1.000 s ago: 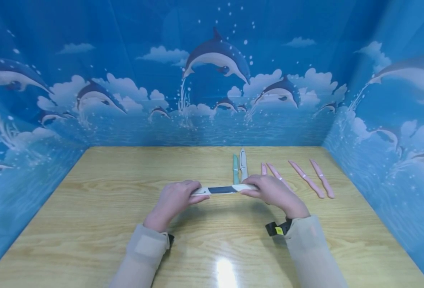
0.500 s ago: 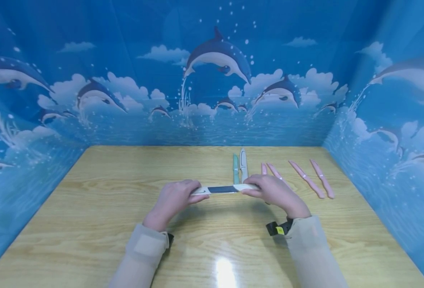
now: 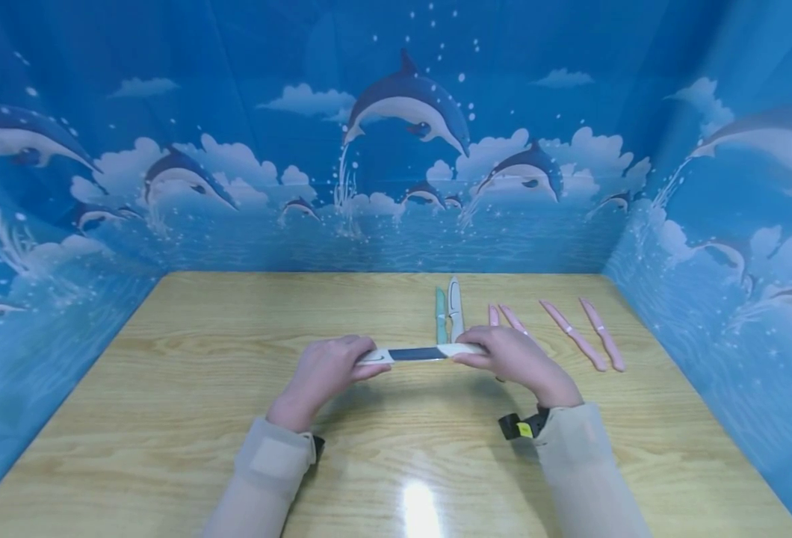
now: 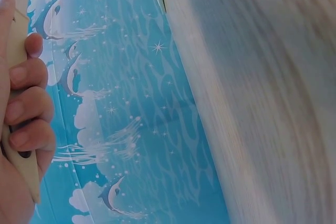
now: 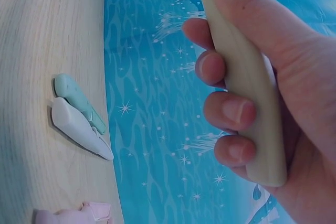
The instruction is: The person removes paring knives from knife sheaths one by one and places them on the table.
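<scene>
While the left hand [image 3: 325,375] curls its fingers round a pale sheath [image 3: 376,358], the right hand [image 3: 518,364] grasps the cream handle [image 3: 464,350] of a knife, thumb laid along it. The knife's dark blade [image 3: 418,354] shows between the two hands, roughly level, held above the wood-grained bench [image 3: 201,388]; how far its tip sits inside the sheath cannot be told. Beyond the right hand, a green knife [image 3: 441,315] and a white knife [image 3: 455,306] lie side by side. Four pink knives rest to the right of them: one pair [image 3: 513,319] partly hidden by the right hand, the other pair [image 3: 574,336] farther right, slanted. A blue dolphin-print backdrop [image 3: 268,246] surrounds the bench.
</scene>
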### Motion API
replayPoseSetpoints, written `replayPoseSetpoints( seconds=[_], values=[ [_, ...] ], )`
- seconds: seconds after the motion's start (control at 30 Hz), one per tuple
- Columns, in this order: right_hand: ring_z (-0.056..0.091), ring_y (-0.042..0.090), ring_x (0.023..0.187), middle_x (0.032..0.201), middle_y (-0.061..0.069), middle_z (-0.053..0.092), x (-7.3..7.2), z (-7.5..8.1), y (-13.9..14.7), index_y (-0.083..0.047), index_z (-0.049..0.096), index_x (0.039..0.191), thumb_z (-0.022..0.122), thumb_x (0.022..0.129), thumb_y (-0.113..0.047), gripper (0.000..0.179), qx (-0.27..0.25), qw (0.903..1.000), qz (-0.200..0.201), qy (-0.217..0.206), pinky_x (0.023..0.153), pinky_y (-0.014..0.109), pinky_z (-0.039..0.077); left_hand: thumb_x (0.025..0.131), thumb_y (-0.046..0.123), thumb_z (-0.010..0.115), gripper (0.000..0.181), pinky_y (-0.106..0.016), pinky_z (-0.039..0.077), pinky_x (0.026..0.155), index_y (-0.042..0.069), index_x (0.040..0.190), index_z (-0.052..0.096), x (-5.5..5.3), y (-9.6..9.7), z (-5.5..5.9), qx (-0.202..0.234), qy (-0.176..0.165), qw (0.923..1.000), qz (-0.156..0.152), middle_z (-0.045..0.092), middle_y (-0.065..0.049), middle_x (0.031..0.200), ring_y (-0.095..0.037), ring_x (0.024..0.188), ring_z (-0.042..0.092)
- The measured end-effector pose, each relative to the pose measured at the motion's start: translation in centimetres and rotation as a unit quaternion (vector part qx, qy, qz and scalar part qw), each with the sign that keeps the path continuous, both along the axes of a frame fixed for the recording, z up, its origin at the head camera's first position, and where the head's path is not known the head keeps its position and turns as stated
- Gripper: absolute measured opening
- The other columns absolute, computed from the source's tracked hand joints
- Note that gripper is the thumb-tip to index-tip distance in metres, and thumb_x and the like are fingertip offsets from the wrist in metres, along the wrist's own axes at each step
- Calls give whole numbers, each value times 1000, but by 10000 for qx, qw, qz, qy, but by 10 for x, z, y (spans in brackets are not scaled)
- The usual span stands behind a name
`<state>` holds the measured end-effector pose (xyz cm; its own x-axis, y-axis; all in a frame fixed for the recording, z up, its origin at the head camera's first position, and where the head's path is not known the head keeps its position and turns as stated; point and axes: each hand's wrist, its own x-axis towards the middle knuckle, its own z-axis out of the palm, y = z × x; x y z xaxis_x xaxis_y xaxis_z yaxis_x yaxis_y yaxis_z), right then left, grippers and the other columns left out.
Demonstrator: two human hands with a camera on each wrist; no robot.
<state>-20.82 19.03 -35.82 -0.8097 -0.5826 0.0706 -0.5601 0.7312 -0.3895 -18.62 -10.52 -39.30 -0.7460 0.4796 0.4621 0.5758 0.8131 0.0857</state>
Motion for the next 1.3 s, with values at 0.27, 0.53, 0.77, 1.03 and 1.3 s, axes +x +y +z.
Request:
replayPoseSetpoints(
  seconds=[0.27,0.53,0.77,1.03,1.3],
  values=[
    [56,9,50,101,2,70,0,0,1,-12,70,108,61,94,-34,27,-35,9997,-104,-237,56,22,47,85,48,68,32,-16,32,45,19,77,59,0,-1,1,69,-58,10000,-11,54,11,62,-1,50,36],
    [58,13,49,103,4,71,0,1,3,-11,69,110,61,95,-34,28,-99,9995,-76,-300,58,23,48,85,48,68,33,-16,29,45,19,74,57,1,0,1,100,-46,9999,-25,46,13,59,0,48,33],
    [56,11,47,100,2,71,-1,2,3,-12,70,107,61,94,-33,27,-121,9996,-47,-268,60,23,49,85,48,68,33,-17,29,45,19,75,57,1,-1,1,95,19,9999,-33,46,13,59,0,48,32],
    [53,2,47,100,1,71,0,2,3,-13,70,107,61,94,-36,28,-48,9998,-57,-177,68,30,54,84,49,68,33,-17,32,45,19,76,58,1,-2,0,151,93,9998,-67,50,12,61,-1,49,34],
    [61,4,56,98,0,72,0,3,4,-13,70,106,63,92,-35,28,7,10000,-29,20,117,56,18,84,48,69,32,-18,34,45,19,77,59,2,-2,2,102,-14,9999,29,56,10,65,-2,50,38]
  ],
)
